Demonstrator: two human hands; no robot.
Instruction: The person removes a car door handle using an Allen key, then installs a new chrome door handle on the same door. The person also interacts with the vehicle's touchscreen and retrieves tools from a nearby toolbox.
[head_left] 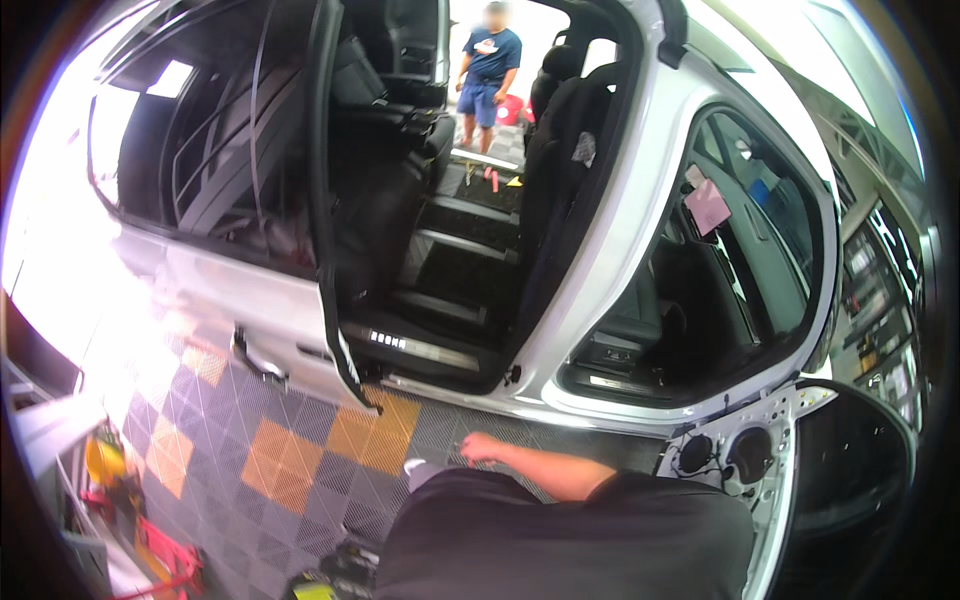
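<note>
My right hand point(478, 448) hangs low beside my dark-clothed body, its fingers closed on something small that I cannot make out. Just beyond it is a white van point(625, 240) with its sliding door point(230, 290) slid back, showing black seats point(555, 160) and floor steps point(470, 260). To my right stands the opened front door point(750, 450), its inner metal bare, with cut-outs and wiring. A pink sheet point(707, 207) shows in the front doorway. My left hand is not in view.
Another person point(487, 80) stands beyond the van's far doorway. A grey and orange tiled floor point(280, 460) surrounds me. Red and yellow items point(165, 550) sit at the lower left, and a dark bag or case point(340, 560) lies near my body.
</note>
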